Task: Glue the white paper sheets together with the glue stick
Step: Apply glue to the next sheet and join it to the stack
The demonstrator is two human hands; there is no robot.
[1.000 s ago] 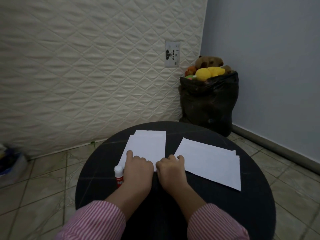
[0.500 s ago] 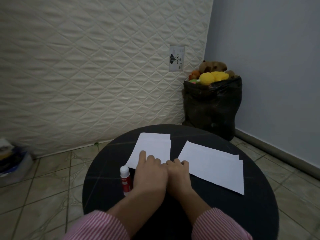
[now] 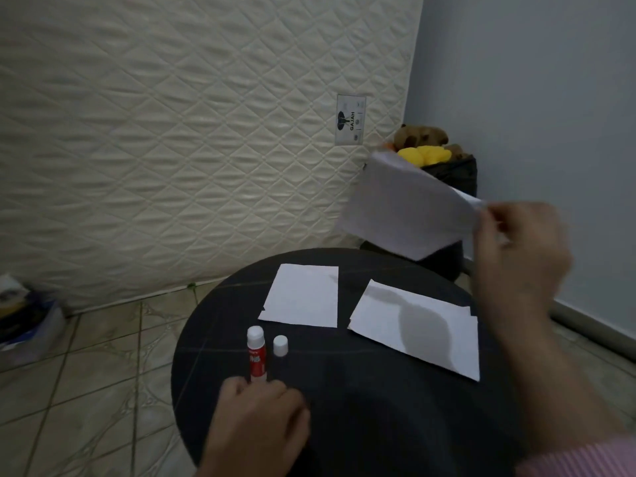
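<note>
Head view: round black table [image 3: 378, 407] carried two white paper stacks, one [image 3: 418, 330] right of the glue stick, one [image 3: 304, 296] just behind it. Right hand [image 3: 519, 256] pinched a lifted white sheet [image 3: 402, 211] above the table. Left hand [image 3: 256, 421], fingers curled, touched the upright glue stick [image 3: 256, 356]; white cap [image 3: 280, 346] just beside it.

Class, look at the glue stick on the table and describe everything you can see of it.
The glue stick stands upright near the front left of the round dark table. Its tube is red with white lettering and a white top. A small white cap stands apart just to its right. The left hand touches its base; whether it grips is unclear.
</note>
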